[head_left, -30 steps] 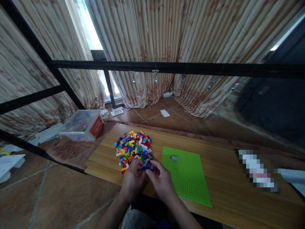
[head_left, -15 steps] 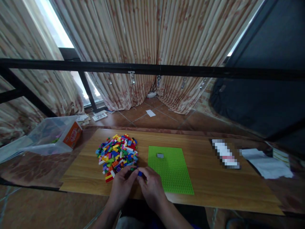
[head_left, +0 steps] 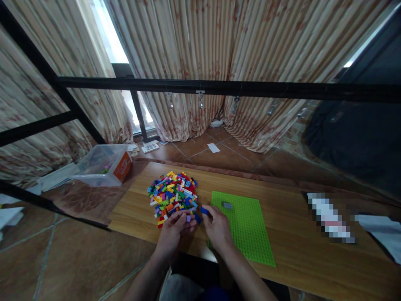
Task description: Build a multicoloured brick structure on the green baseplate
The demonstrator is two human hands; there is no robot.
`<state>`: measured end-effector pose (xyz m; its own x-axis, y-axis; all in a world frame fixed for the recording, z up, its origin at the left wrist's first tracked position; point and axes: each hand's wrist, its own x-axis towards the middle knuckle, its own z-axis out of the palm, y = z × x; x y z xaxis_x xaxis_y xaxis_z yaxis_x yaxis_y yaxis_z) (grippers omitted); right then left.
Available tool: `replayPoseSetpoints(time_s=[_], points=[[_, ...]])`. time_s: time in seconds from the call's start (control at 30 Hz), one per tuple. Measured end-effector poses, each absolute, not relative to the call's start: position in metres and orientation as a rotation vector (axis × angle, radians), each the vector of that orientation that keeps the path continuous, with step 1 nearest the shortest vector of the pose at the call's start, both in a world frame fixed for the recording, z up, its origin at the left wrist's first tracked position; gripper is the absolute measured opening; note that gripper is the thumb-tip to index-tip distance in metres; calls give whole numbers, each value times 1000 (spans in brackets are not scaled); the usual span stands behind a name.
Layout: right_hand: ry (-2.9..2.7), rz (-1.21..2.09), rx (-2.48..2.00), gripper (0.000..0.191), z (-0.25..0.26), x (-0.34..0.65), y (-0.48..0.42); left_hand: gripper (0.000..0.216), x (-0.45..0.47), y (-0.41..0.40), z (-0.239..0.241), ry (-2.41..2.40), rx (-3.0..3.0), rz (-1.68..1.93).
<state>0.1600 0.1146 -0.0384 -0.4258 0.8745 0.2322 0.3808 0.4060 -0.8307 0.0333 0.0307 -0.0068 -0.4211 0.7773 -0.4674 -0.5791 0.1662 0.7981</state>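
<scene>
My left hand (head_left: 174,229) is at the near edge of a heap of mixed toy bricks (head_left: 175,194). Its fingers are closed on a small purple brick (head_left: 188,218). A dark blue brick (head_left: 198,219) shows at those fingertips; whether the hand holds it too, I cannot tell. Just to the right, my right hand (head_left: 218,229) pinches a blue brick (head_left: 204,211) between thumb and fingers, over the left edge of a green studded baseplate (head_left: 250,228). One grey brick (head_left: 227,205) sits near the baseplate's far left corner.
Everything lies on a low wooden board (head_left: 294,234). A clear plastic bin (head_left: 97,167) with an orange label stands beyond its left end. A blurred-out flat object (head_left: 330,219) and white paper (head_left: 380,232) lie at the right. Across the front runs a black rail (head_left: 250,88).
My hands were together over a blue piece and have parted, the right one carrying the blue brick. A purple brick now shows in my left hand. The view has swung left.
</scene>
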Motion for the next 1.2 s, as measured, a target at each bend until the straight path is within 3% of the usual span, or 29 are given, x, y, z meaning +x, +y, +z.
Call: replayPoseSetpoints(time_s=[0.33,0.57,0.9,1.03,1.2], points=[[-2099,930,-864,34,-25,159,99,34,38,31,-12,1418,237,1558],[-2017,1148,-830,17,-14,163,94,32,42,31,-5,1385,375,1513],[-1748,1305,-974,13,-10,199,90,31,57,42,-1,1282,485,1445],[-1639,1279,-1119,18,-19,224,95,25,44,52,-3,1441,645,1470],[-1638,1047,-1292,36,-32,258,110,18,20,68,-1,1940,1410,1235]])
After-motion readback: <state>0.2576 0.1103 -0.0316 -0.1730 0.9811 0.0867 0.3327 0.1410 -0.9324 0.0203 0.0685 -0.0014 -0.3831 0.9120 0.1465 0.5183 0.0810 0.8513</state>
